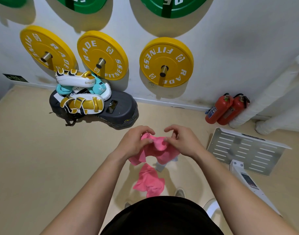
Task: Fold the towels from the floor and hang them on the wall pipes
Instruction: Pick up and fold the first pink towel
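Both hands are up in front of the body, sharing one pink towel (159,146). The left hand (135,141) is pinching a bunched top edge, thumb and fingers closed on the cloth; the right hand (182,141) is nipping the edge just beside it with thumb and forefinger, the other fingers curling loose above. The towel is sagging crumpled between the wrists, held clear of the floor. A second pink towel (149,181) is lying rumpled on the beige floor (43,158) below, near the person's shoes. Ahead, yellow weight plates (165,61) are hanging on the wall, and two red fire extinguishers (225,109) are leaning beside white pipes (264,99) at right.
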`<state>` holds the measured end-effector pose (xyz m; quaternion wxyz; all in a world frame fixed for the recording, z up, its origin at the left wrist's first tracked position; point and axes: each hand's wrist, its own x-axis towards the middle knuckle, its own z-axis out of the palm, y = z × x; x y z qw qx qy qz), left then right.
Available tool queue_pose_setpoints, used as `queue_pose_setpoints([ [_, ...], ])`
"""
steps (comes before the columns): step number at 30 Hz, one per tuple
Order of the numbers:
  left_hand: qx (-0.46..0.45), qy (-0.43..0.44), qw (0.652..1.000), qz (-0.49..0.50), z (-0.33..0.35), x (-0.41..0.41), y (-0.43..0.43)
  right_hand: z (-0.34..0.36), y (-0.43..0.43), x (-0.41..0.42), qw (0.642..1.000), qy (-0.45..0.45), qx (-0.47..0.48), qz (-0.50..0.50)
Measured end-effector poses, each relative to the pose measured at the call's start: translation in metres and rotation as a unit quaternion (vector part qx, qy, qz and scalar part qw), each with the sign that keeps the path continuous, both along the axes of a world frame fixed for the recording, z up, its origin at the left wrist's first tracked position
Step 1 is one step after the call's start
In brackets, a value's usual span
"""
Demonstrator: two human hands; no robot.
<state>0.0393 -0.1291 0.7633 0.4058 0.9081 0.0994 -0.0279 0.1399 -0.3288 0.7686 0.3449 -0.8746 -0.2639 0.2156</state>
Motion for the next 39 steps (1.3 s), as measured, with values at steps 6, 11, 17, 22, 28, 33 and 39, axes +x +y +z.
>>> queue_pose_setpoints([
  [6,-0.06,-0.003,0.998,0.018,0.008,-0.002,-0.017,-0.004,0.022,-0.005,0.996,0.032,-0.004,0.078],
  [11,-0.103,-0.007,0.993,0.058,0.007,-0.005,-0.016,-0.007,0.016,0.0,0.995,0.062,0.01,0.082],
  [17,-0.071,0.021,0.992,0.099,-0.007,-0.016,0.007,-0.008,0.007,0.016,0.998,0.058,0.0,0.032],
  [22,-0.077,0.02,0.981,0.179,-0.015,-0.027,0.023,-0.012,0.003,0.023,0.998,0.06,0.009,-0.011],
  [28,-0.131,-0.029,0.969,0.209,-0.012,-0.022,0.004,-0.014,0.002,0.013,0.99,0.112,0.062,-0.065],
  [33,-0.162,-0.057,0.962,0.213,-0.012,-0.014,-0.02,-0.003,0.005,0.001,0.943,0.289,0.155,-0.058],
  [39,-0.234,-0.044,0.942,0.237,-0.01,-0.015,-0.034,-0.001,0.006,-0.007,0.94,0.288,0.181,-0.018],
])
